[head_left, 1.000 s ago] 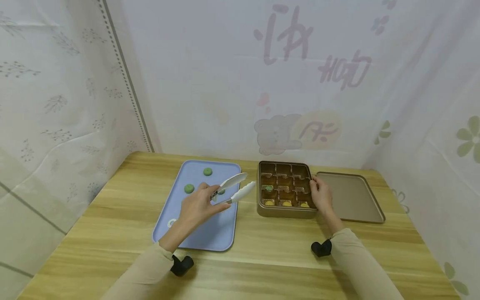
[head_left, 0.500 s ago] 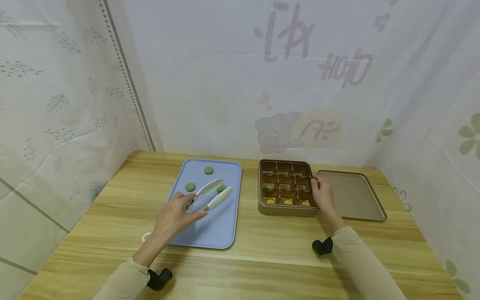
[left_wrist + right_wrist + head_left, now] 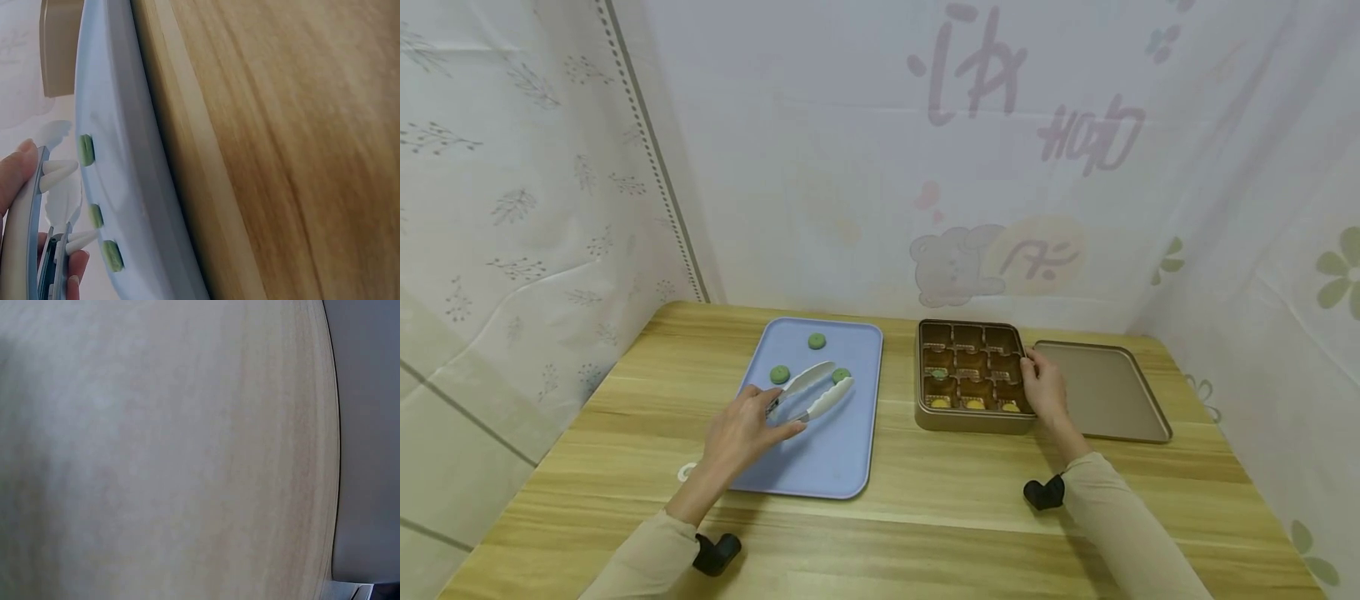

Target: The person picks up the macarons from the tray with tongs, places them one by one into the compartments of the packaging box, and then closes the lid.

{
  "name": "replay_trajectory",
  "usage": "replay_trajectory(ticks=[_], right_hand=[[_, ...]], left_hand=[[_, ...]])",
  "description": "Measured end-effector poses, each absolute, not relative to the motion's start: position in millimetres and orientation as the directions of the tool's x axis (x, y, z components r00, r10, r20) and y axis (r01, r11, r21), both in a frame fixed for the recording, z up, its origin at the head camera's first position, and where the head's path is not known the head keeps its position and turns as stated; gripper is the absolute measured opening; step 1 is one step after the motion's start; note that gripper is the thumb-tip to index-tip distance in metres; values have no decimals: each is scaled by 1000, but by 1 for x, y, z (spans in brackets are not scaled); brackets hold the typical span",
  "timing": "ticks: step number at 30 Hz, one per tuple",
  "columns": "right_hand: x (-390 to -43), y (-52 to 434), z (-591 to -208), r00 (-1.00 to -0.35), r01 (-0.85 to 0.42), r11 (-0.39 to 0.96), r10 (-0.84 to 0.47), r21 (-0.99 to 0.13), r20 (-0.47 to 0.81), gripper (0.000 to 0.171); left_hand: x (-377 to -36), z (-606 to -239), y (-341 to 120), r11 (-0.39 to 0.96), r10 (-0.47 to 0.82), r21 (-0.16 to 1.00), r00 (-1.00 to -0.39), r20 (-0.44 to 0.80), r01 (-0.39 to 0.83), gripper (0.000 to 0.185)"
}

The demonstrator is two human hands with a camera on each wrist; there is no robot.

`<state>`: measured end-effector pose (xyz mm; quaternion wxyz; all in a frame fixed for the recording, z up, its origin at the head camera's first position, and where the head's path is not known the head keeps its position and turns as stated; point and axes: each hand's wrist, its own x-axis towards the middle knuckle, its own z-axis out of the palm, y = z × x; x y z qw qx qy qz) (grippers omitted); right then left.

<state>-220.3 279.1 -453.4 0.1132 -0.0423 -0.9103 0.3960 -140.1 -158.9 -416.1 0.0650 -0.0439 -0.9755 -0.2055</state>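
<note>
Fingers of your left hand (image 3: 737, 433) pinched tongs (image 3: 808, 379) over the blue tray (image 3: 831, 462), their long axis slanting away rightward, white tips (image 3: 833, 397) apart near a green disc (image 3: 841, 376); beyond, your right hand (image 3: 1045, 390) gripped the brown box (image 3: 972, 422).

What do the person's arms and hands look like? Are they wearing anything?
The left sleeve is long, plain and beige, with a small, black, angled piece poking out near its end. The right sleeve matches, with its own black piece. The left hand and right hand have no gloves.
</note>
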Motion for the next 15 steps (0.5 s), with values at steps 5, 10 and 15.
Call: replay_trajectory(ticks=[5,10,15], right_hand=[[-220,278,-453,-967,-18,686,174,-728,187,40],[-219,278,-453,-967,-18,682,174,-731,186,40],[-220,280,-453,-971,-10,680,168,-733,170,41]], left_hand=[[-146,-418,-157,915,57,389,-989,133,105,69],[-151,-420,-154,923,68,366,-986,151,119,67],[-154,-422,-152,926,68,358,-984,162,123,64]])
